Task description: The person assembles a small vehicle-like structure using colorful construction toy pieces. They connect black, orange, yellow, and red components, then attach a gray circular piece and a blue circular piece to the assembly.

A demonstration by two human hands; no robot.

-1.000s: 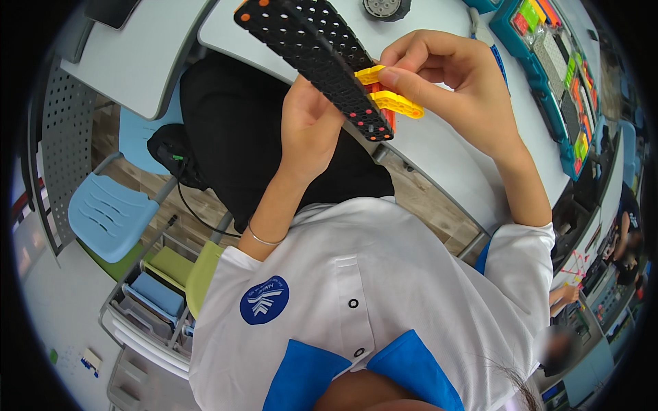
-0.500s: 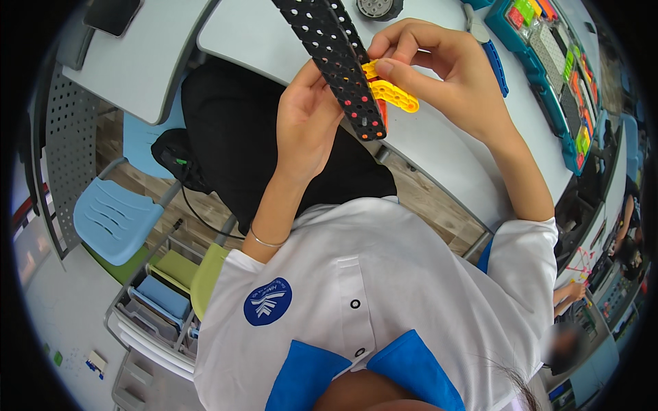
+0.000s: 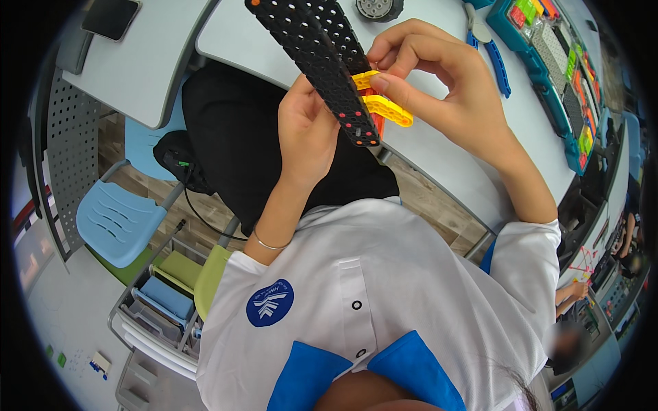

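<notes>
A long black perforated building plate (image 3: 321,60), dotted with red and orange pins at its near end, is tilted up over the table edge. My left hand (image 3: 306,133) is closed on its left side, the fingertips partly hidden behind it. On the plate's right side sit yellow perforated connector pieces (image 3: 389,109) with a red-orange part (image 3: 378,123) beside them. Thumb and fingers of my right hand (image 3: 439,85) pinch the upper yellow piece.
On the white table (image 3: 473,157) lie blue-handled pliers (image 3: 488,51) and a grey-black wheel (image 3: 379,8). A teal tray (image 3: 541,75) of colourful building parts stands at the right. A phone (image 3: 113,17) rests on the left table; a light-blue chair (image 3: 120,222) is below it.
The black plate has shifted a little left and turned, showing more of its far surface. The yellow pieces moved slightly left and down with it. Both hands keep their grip.
</notes>
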